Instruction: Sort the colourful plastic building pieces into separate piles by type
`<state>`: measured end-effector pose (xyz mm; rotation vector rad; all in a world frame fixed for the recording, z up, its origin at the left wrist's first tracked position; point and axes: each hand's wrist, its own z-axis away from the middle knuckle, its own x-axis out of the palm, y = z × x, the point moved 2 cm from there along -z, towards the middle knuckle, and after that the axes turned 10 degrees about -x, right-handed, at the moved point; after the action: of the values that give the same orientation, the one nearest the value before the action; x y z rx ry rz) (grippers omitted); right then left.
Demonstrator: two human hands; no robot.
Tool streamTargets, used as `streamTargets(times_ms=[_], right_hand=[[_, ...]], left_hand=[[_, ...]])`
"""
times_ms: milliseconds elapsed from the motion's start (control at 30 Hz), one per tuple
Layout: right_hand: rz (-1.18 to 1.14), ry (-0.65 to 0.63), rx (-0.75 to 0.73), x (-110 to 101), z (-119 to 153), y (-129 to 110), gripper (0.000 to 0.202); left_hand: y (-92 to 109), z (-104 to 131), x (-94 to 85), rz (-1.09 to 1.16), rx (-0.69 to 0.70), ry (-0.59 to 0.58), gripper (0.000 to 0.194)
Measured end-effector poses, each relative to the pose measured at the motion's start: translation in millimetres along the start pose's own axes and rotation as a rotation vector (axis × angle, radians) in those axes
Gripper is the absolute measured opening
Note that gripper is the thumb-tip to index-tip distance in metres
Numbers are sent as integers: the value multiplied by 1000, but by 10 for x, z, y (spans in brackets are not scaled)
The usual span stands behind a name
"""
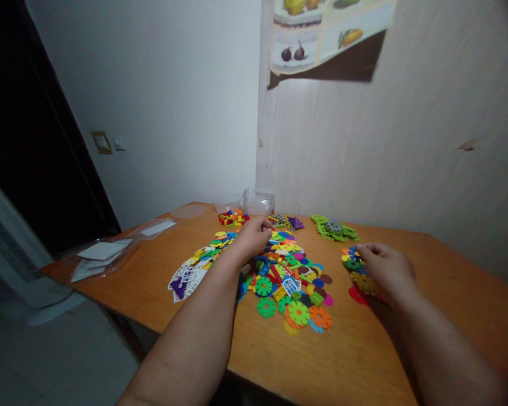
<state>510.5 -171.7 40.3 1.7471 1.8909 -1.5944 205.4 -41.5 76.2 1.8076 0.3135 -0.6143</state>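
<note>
My left hand [254, 238] reaches over the back of a big mixed heap of colourful plastic pieces [275, 262]. Its fingers are curled together, and whatever they pinch is hidden. On the right, my right hand [387, 269] is closed, fingertips at a blue notched disc [353, 253] on a smaller pile of discs. Whether it grips that disc is too small to tell. Yellow discs [363, 283] and a red disc [358, 296] lie partly under this hand. Green slotted discs [298, 313] and an orange disc [320, 317] lie at the heap's front.
Lime-green pieces [333, 228] are grouped at the back right, red and yellow blocks [233, 217] at the back. A clear plastic container [258, 202] stands by the wall. White window-shaped pieces [190, 280] lie left of my forearm. Plastic bags with white cards [104, 250] rest near the left edge.
</note>
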Motion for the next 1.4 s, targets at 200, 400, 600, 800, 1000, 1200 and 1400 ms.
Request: streamTargets(times_ms=[200, 400, 600, 800, 1000, 1200, 1400], right_hand=[[267, -122, 76, -112, -61, 206, 48], [356, -195, 149, -73, -109, 365, 48], [324, -152, 112, -39, -117, 433, 52], [336, -97, -6, 1, -68, 281, 60], [329, -124, -77, 10, 3, 55, 56], [317, -133, -131, 27, 37, -64, 55], [229, -63, -192, 106, 82, -119, 48]], left_hand=[[-169, -77, -91, -200, -33, 7, 16], [-224, -68, -95, -337, -71, -74, 13], [-204, -15, -50, -419, -88, -140, 1], [-129, 55, -24, -493, -83, -106, 17], [-110, 57, 5, -526, -150, -79, 22], [-48, 90, 6, -576, -160, -79, 9], [-93, 44, -15, -612, -123, 6, 14]])
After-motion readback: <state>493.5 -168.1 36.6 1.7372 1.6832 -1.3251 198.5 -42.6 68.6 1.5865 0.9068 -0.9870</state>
